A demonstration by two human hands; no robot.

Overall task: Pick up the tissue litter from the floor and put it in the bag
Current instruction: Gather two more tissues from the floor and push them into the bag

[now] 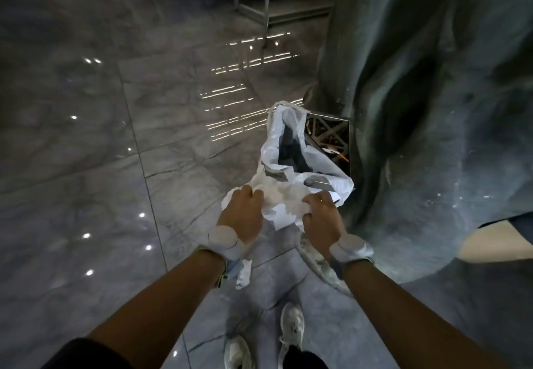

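Note:
A white bag (302,163) hangs open in front of me, its dark mouth facing up. A crumpled wad of white tissue (281,198) is bunched at the bag's near rim. My left hand (240,213) grips the left side of the wad and rim. My right hand (320,215) grips the right side. Both fists are closed on the white material; where tissue ends and bag begins I cannot tell. One more scrap of tissue (243,273) lies on the floor under my left wrist. A white rope handle (314,264) loops down below my right wrist.
Glossy grey marble floor (101,152) spreads to the left and front. A large grey-green sculpted mass (432,94) fills the right side. A square metal bin (331,140) with litter inside stands behind the bag. My white shoes (291,331) are below. Metal frame legs (265,8) stand at the back.

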